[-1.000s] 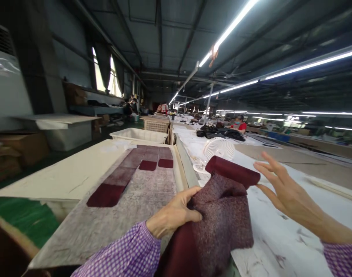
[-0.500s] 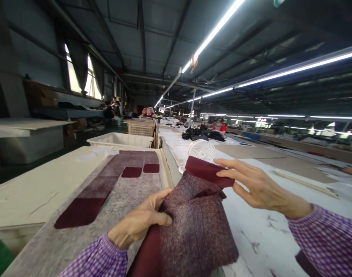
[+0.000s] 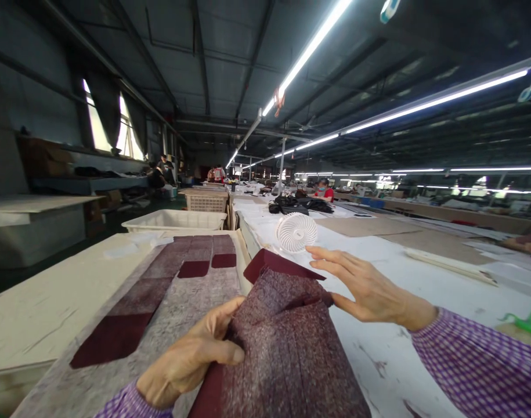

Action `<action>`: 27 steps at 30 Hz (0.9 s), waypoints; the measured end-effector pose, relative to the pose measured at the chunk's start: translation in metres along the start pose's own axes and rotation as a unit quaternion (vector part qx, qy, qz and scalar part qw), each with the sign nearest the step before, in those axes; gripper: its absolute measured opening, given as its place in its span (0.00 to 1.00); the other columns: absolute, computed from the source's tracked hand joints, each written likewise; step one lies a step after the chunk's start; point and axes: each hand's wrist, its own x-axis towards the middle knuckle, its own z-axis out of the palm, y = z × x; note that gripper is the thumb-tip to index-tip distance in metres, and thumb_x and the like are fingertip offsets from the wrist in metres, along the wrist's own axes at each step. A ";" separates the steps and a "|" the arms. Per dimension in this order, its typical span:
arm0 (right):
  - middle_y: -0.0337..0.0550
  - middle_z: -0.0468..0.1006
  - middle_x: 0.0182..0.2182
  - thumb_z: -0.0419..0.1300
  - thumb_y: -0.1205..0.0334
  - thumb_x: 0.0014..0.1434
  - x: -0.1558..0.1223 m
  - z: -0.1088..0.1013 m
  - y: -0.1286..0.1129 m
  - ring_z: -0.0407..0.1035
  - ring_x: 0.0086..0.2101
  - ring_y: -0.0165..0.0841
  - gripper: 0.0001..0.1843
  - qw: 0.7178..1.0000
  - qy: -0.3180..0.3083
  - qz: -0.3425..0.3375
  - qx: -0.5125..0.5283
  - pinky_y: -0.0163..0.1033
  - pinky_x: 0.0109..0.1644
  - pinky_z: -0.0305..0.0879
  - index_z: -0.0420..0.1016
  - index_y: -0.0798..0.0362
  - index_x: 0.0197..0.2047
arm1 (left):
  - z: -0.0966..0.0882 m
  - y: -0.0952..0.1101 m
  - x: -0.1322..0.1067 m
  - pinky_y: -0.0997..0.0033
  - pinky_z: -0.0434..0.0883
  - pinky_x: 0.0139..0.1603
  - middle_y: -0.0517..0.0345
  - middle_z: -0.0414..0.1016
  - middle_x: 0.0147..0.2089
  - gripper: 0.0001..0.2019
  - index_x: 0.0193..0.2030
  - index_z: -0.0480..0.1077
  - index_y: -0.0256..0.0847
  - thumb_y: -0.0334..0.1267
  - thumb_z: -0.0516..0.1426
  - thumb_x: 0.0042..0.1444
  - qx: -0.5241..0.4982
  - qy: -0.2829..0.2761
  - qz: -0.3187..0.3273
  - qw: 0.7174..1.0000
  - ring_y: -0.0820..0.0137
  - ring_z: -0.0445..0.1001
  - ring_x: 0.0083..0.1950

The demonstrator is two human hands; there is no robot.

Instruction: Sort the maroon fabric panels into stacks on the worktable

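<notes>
My left hand (image 3: 199,348) is closed on the left edge of a maroon fabric piece (image 3: 291,342), thumb on top. Its speckled, fuzzy grey-maroon side faces up, with creases near the far end. At that far end a smooth maroon flap (image 3: 282,266) shows, and more smooth maroon cloth lies under the near left side. My right hand (image 3: 361,284) is open at the far right corner, thumb by the fabric's edge and fingers stretched out above it. Just beyond the flap stands a small white fan (image 3: 296,232).
Left of me, maroon fabric pieces (image 3: 112,337) lie in rows on a mottled grey sheet (image 3: 195,307). Behind them are a cream plastic bin (image 3: 173,220) and a crate (image 3: 206,201). Dark cloth (image 3: 297,204) lies on the white table (image 3: 378,348). A person in red (image 3: 325,190) is farther back.
My right fingers have let go of the maroon flap, which has dropped to lie flatter and farther left. The left hand keeps its hold. The view has shifted slightly to the right.
</notes>
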 end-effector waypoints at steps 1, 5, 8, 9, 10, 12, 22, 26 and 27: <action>0.57 0.60 0.60 0.54 0.66 0.59 -0.001 0.003 -0.001 0.58 0.57 0.40 0.24 1.000 0.011 0.008 0.008 0.50 0.57 0.62 0.58 0.58 0.59 | 0.001 0.000 -0.001 0.71 0.67 0.49 0.59 0.76 0.45 0.27 0.49 0.71 0.46 0.21 0.61 0.40 0.001 0.000 -0.001 1.000 0.66 0.73 0.48; 0.53 0.68 0.54 0.50 0.71 0.60 0.001 0.011 0.000 0.64 0.52 0.37 0.14 0.997 0.065 0.005 0.032 0.46 0.52 0.66 0.66 0.55 0.50 | 0.003 0.002 -0.006 0.68 0.66 0.51 0.59 0.75 0.46 0.27 0.49 0.72 0.46 0.22 0.61 0.40 0.020 0.001 -0.005 1.000 0.65 0.71 0.50; 0.50 0.72 0.49 0.51 0.72 0.60 0.010 0.006 0.000 0.67 0.46 0.36 0.10 0.998 0.042 -0.030 0.021 0.45 0.46 0.68 0.70 0.54 0.42 | 0.003 0.003 -0.010 0.67 0.65 0.53 0.59 0.75 0.46 0.27 0.49 0.72 0.46 0.24 0.62 0.39 0.048 -0.004 -0.022 0.999 0.63 0.70 0.52; 0.49 0.73 0.49 0.50 0.72 0.60 0.014 0.002 -0.001 0.67 0.46 0.37 0.09 0.999 0.024 -0.043 0.012 0.45 0.46 0.68 0.70 0.54 0.40 | 0.002 0.003 -0.011 0.66 0.65 0.53 0.59 0.75 0.47 0.27 0.49 0.72 0.46 0.24 0.62 0.39 0.062 -0.010 -0.031 0.998 0.62 0.70 0.52; 0.48 0.73 0.48 0.50 0.72 0.61 0.017 -0.003 -0.001 0.67 0.45 0.37 0.10 0.999 0.003 -0.052 0.005 0.46 0.46 0.67 0.71 0.54 0.40 | 0.000 0.002 -0.013 0.66 0.65 0.52 0.59 0.75 0.47 0.27 0.49 0.72 0.46 0.24 0.62 0.39 0.079 -0.016 -0.041 0.996 0.62 0.70 0.52; 0.47 0.75 0.46 0.48 0.70 0.62 0.020 -0.012 0.002 0.68 0.44 0.37 0.10 0.999 -0.018 -0.036 0.010 0.46 0.46 0.67 0.71 0.54 0.39 | -0.004 0.000 -0.018 0.67 0.65 0.52 0.59 0.75 0.47 0.27 0.49 0.72 0.46 0.23 0.61 0.39 0.119 -0.026 -0.064 0.991 0.62 0.69 0.53; 0.46 0.77 0.40 0.53 0.57 0.60 -0.018 -0.048 0.067 0.72 0.39 0.38 0.09 0.796 0.290 0.415 0.332 0.47 0.42 0.69 0.66 0.52 0.41 | 0.012 -0.003 0.022 0.69 0.67 0.48 0.57 0.76 0.43 0.27 0.48 0.72 0.42 0.21 0.60 0.38 0.038 -0.014 -0.027 0.999 0.65 0.73 0.46; 0.43 0.71 0.53 0.50 0.58 0.62 -0.024 -0.074 0.050 0.68 0.50 0.41 0.12 0.778 0.362 0.389 0.336 0.48 0.47 0.68 0.66 0.46 0.48 | 0.033 -0.034 0.099 0.69 0.68 0.45 0.56 0.76 0.40 0.27 0.48 0.70 0.40 0.20 0.57 0.36 -0.046 -0.014 0.005 0.999 0.68 0.74 0.40; 0.39 0.70 0.55 0.48 0.57 0.62 -0.026 -0.079 0.045 0.66 0.51 0.41 0.13 0.780 0.359 0.390 0.333 0.48 0.48 0.68 0.67 0.43 0.49 | 0.039 -0.046 0.120 0.69 0.69 0.43 0.56 0.76 0.39 0.27 0.46 0.69 0.39 0.20 0.57 0.35 -0.062 0.005 0.016 0.998 0.67 0.74 0.39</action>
